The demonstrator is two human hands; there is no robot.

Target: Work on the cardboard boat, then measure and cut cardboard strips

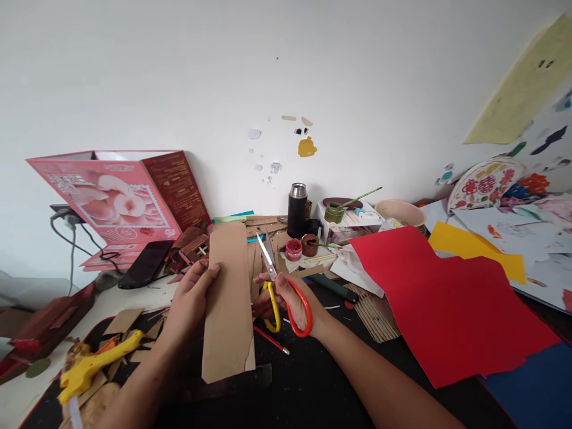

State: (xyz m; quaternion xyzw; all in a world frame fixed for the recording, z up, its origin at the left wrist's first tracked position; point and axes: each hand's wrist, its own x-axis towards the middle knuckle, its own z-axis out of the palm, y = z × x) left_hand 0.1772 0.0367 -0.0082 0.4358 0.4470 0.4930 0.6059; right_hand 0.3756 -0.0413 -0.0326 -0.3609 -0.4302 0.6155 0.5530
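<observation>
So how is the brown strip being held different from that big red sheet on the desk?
The brown cardboard strip is long and narrow; the red paper sheet is far wider. The strip is lifted off the desk in the left hand, while the red sheet lies flat, untouched. The strip is dull brown, the sheet bright red. The right hand holds scissors beside the strip. Both are flat sheet stock.

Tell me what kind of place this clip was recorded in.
Most likely a home craft desk against a white wall. The left hand holds a brown cardboard strip, the right hand holds scissors, and paint jars, a yellow glue gun and red paper lie around.
</observation>
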